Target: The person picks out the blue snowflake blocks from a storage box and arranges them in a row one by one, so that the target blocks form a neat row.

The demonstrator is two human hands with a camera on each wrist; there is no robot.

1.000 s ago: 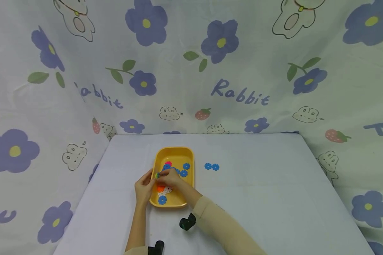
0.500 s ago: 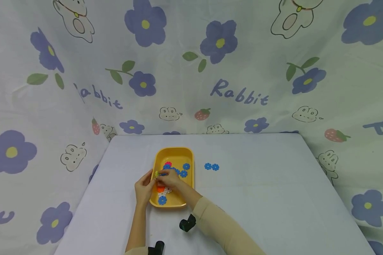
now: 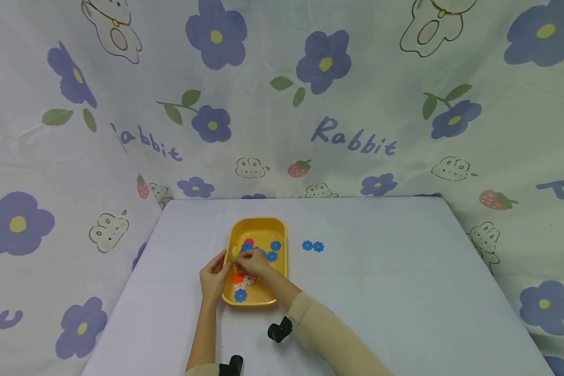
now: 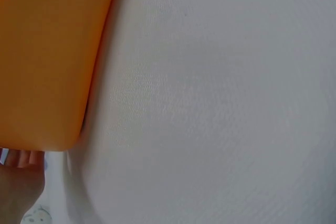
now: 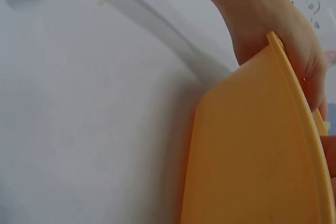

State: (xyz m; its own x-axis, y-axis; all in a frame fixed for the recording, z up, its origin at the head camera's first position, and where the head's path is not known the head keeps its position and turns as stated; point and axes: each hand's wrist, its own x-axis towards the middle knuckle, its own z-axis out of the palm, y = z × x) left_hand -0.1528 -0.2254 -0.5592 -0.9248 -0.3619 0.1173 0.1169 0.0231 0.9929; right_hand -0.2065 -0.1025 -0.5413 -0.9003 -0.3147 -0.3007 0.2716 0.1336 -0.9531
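A yellow tray [image 3: 268, 292] holds small notched plastic snowflake discs. Over its left side my two hands meet, fingertip to fingertip. A yellow snowflake disc [image 3: 235, 251] shows just above the fingertips, pinched between both hands and partly covered by them. My left hand [image 3: 212, 277] is at the left rim, thumb toward the right hand. My right hand [image 3: 255, 262] reaches across the tray from the right. Below it lie an orange disc [image 3: 237, 279] and a white disc [image 3: 249, 280]. In the right wrist view the tray wall [image 5: 252, 145] hides much of the fingers.
Two blue discs [image 3: 313, 246] lie side by side on the white table [image 3: 380, 292], right of the tray. Inside the tray are several blue discs, one near the front [image 3: 240, 295], and a pink disc [image 3: 248, 242]. A patterned cloth [image 3: 272, 115] hangs behind the table.
The yellow snowflake disc at the fingertips has turned and now stands up higher above them. My right hand's fingers have shifted slightly; the left hand and tray stay in place.
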